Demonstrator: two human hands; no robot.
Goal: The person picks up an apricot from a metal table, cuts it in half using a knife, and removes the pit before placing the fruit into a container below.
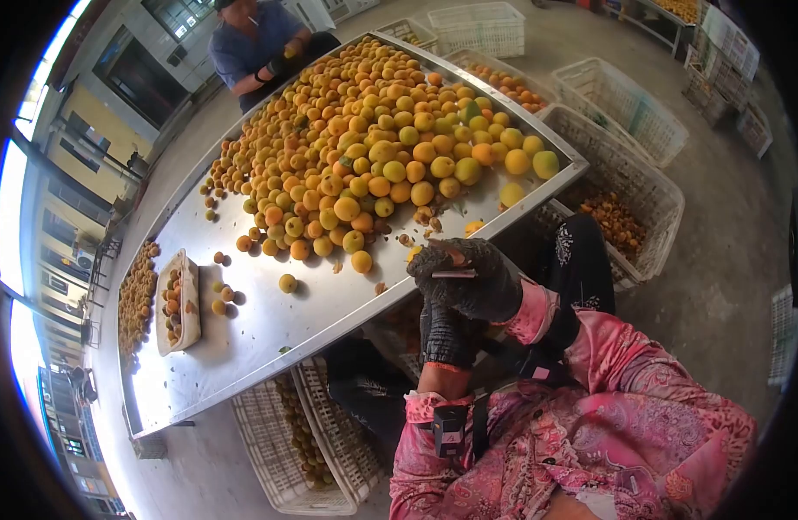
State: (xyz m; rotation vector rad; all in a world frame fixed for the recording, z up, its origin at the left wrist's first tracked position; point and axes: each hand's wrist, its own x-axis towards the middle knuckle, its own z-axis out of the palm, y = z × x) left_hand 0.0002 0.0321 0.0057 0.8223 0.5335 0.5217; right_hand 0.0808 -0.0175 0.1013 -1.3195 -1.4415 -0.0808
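Note:
Both of my hands wear dark gloves and are pressed together by the near edge of the metal table. My right hand (481,282) is closed on what looks like a small knife (455,274); only a thin flat strip of it shows. Just below, my left hand (451,336) is closed, its fingers mostly covered by the right. A bit of yellow apricot (413,253) peeks out at the fingertips, the rest hidden. Beyond the hands, a big heap of yellow-orange apricots (364,156) covers much of the table (243,347). Torn scraps (429,217) lie close by.
A white basket (189,303) with some fruit stands on the table near a pile of small brown pits (137,290). Crates (308,433) stand below the table's edge; another crate (650,208) at right holds orange pieces. A co-worker (251,43) sits at the far side.

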